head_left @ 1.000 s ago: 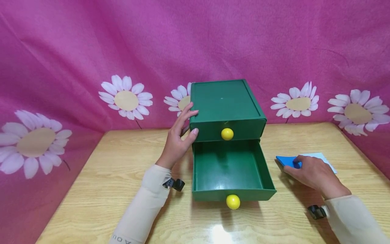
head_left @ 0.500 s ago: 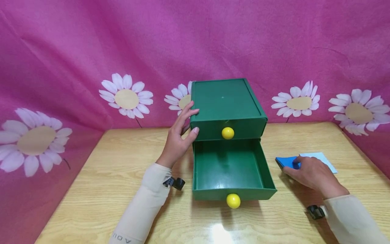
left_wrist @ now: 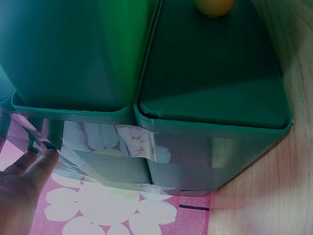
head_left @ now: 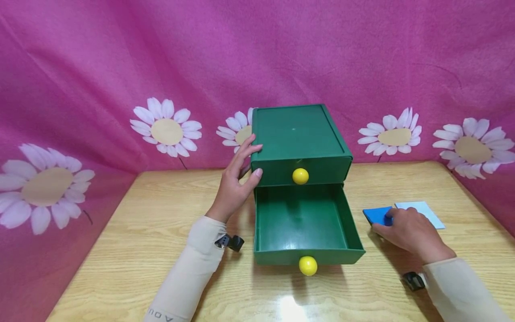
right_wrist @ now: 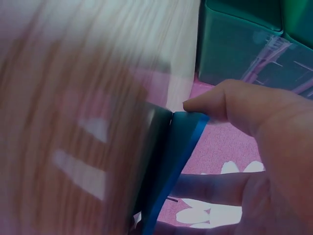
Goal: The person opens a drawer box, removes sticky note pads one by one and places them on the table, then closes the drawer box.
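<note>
A green two-drawer cabinet [head_left: 295, 134] with yellow knobs stands on the table, its lower drawer [head_left: 301, 223] pulled out and the upper one closed. My left hand [head_left: 235, 181] rests against the cabinet's upper left side, fingers fairly straight along the side and top edge, thumb at the front corner. To the right, my right hand [head_left: 410, 232] pinches a thin blue square piece [head_left: 377, 215] by its edge; in the right wrist view the thumb meets one edge of the blue piece [right_wrist: 178, 152] and other fingers lie behind it. Its exact kind cannot be told.
A pale blue flat square [head_left: 422, 212] lies on the table beyond the right hand. The wooden table [head_left: 161, 223] runs back to a pink cloth [head_left: 281, 53] with daisies. The open drawer's lower knob [head_left: 308, 265] juts toward the front.
My right hand has moved slightly left with the blue piece, uncovering more of the pale blue square. The left hand and the cabinet have stayed in place.
</note>
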A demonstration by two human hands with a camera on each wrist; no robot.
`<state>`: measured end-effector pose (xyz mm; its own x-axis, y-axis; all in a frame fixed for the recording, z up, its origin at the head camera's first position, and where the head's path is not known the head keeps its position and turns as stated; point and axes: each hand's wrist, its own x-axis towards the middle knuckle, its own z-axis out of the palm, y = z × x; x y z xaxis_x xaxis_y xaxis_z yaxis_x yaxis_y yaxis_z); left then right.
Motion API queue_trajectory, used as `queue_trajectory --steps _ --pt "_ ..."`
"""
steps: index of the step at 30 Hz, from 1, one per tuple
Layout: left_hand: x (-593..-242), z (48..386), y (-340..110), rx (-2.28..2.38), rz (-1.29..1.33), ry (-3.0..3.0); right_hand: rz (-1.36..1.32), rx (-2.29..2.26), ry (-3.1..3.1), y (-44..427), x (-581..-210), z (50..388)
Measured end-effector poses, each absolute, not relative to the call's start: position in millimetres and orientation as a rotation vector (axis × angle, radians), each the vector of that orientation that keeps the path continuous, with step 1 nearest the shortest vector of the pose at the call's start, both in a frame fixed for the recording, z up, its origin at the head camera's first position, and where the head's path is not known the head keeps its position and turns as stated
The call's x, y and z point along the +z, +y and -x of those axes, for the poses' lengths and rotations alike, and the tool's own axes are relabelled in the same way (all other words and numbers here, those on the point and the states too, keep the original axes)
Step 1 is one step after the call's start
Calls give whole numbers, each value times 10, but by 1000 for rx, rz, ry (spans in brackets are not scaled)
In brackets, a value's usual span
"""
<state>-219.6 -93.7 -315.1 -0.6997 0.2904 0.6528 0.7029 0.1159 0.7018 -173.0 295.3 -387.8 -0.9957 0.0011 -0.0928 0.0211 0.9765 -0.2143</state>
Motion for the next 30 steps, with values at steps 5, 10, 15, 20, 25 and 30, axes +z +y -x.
queue_trajectory --steps 5,10,15,20,25,30 --pt "-3147 2197 -936 -1609 976 -2042 -16 -319 3055 2932 -3897 1711" --pt "-3145 2195 -938 -1613 977 -2038 -27 -313 3061 2911 -3912 1708" --pt "-3141 2195 -935 -1608 978 -2037 -42 -306 3074 2894 -3927 1713" --pt "-3143 2191 -938 -1605 981 -2035 -23 -304 3082 2897 -3926 1714" --pt "-3150 2191 -942 -1602 980 -2033 -18 -298 3077 2892 -3934 1711" --pt "-3155 2198 -943 -1604 978 -2033 -7 -292 3068 2905 -3938 1707"
